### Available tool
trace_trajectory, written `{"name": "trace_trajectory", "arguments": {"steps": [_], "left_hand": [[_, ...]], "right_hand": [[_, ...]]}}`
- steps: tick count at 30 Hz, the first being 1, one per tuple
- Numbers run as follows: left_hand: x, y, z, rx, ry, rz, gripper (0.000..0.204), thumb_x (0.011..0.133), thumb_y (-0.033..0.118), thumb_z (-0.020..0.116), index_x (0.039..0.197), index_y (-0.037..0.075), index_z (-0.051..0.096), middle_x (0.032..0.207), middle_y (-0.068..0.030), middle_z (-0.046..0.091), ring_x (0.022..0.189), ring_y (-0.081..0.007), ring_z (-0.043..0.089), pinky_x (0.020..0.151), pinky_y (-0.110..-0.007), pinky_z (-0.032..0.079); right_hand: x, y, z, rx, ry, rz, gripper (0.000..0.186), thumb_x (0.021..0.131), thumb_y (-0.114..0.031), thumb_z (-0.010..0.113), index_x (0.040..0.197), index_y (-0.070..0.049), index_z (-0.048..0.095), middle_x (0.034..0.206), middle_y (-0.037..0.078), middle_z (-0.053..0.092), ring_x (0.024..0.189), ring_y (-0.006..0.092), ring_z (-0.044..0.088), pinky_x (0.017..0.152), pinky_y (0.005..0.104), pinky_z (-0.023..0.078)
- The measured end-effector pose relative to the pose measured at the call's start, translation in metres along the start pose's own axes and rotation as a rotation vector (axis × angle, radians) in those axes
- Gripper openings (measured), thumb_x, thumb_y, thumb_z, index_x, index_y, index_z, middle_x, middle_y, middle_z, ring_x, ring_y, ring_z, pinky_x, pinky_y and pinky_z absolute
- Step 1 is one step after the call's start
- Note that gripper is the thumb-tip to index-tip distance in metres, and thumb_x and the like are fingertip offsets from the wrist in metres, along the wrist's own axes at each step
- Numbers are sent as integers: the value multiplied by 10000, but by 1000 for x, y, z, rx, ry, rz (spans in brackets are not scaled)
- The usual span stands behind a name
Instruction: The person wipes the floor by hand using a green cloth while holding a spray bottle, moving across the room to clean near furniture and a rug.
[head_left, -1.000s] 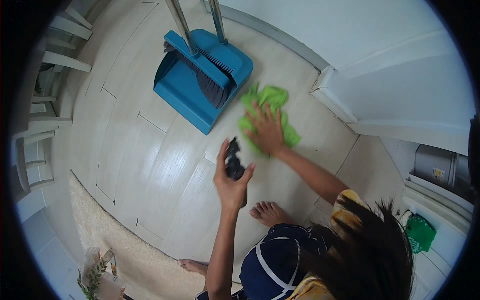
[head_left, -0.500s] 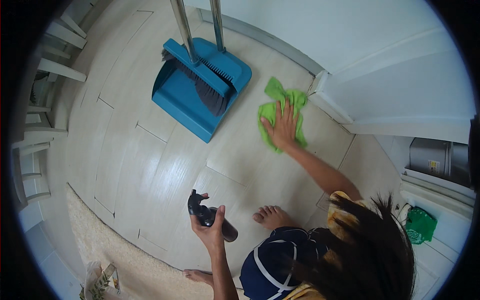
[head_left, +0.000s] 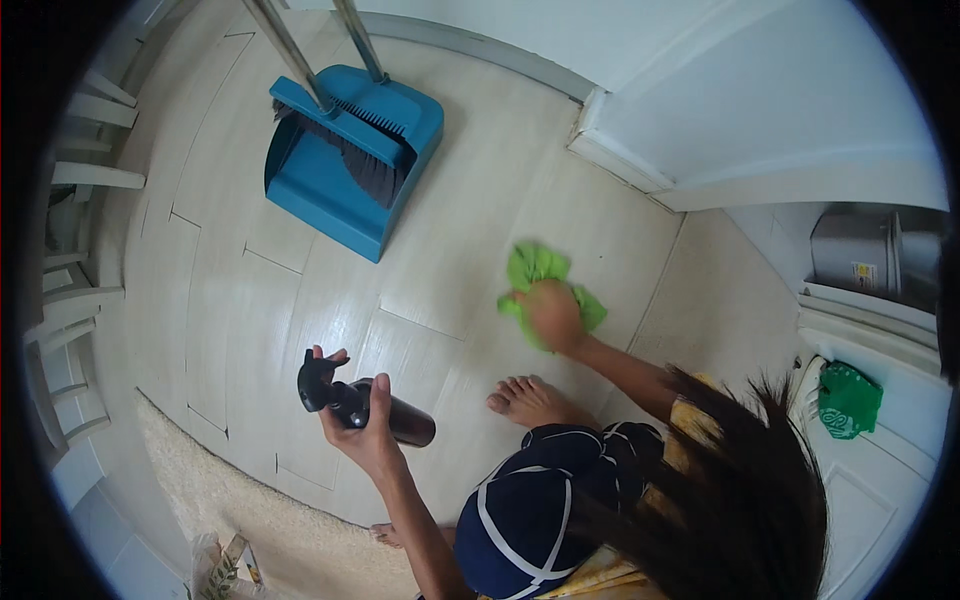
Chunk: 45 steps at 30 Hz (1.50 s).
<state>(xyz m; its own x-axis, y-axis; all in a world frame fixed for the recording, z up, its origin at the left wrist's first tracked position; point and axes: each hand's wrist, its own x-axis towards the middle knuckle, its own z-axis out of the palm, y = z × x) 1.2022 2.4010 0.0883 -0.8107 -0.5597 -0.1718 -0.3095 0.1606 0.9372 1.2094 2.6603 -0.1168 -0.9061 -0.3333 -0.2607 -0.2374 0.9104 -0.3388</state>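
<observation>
My left hand (head_left: pixel 365 430) is wrapped round a dark spray bottle (head_left: pixel 408 420) with a black trigger head. The bottle is tilted, held off the floor with its nozzle to the left. On the pale plank floor (head_left: pixel 430 275), my right hand (head_left: pixel 554 312) is bunched over a bright green cloth (head_left: pixel 538 262). Folds of the cloth stick out around the hand, whose fingertips are mostly hidden.
A blue dustpan (head_left: pixel 325 215) with a grey-bristled broom (head_left: pixel 372 175) resting in it stands at the far left. White door framing (head_left: pixel 620 140) rises at the far right. A cream rug (head_left: pixel 210 470) lies near left, and white chair legs (head_left: pixel 100 175) line the left edge.
My right hand has drawn the cloth nearer to me, and its spread fingers have closed up on it. The spray bottle has moved left and a little farther away, tilting more.
</observation>
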Motion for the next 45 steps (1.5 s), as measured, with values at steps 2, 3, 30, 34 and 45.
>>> {"name": "trace_trajectory", "arguments": {"steps": [2,3,30,34,45], "left_hand": [[-2,4,4,24,-17,45,645,712,104,737,1294,58,463,1158,-29,551,766,-105,510,733,-266,430],[-3,5,4,38,-24,66,646,712,111,739,1294,59,464,1157,-27,552,757,-105,511,729,-266,432],[-6,-27,-78,209,227,45,557,766,107,679,1282,65,472,1215,-43,512,788,-125,513,742,-261,429],[-14,-38,-107,110,369,-3,615,722,93,720,1280,38,467,1157,-50,521,810,-133,498,750,-284,428],[-97,-78,-194,84,850,-118,561,767,40,670,1287,37,459,1135,-59,531,849,-98,509,695,-242,449]], "right_hand": [[-13,2,-14,729,-13,275,448,891,-274,537,1303,-120,459,1235,107,515,1119,255,475,943,411,359],[-20,3,-23,1096,-20,410,438,902,-283,543,1294,-101,469,1211,106,534,1113,225,481,947,395,361],[62,109,-69,-265,219,27,948,751,-637,547,1427,-76,189,1482,175,131,1362,392,97,1082,555,76],[138,69,-77,-166,156,-200,1037,712,-667,565,1450,-90,120,1494,186,83,1369,397,59,1085,547,59],[27,-329,111,1,-211,-1282,882,781,-580,522,1423,-63,210,1474,111,228,1368,319,159,1114,474,91]]}}
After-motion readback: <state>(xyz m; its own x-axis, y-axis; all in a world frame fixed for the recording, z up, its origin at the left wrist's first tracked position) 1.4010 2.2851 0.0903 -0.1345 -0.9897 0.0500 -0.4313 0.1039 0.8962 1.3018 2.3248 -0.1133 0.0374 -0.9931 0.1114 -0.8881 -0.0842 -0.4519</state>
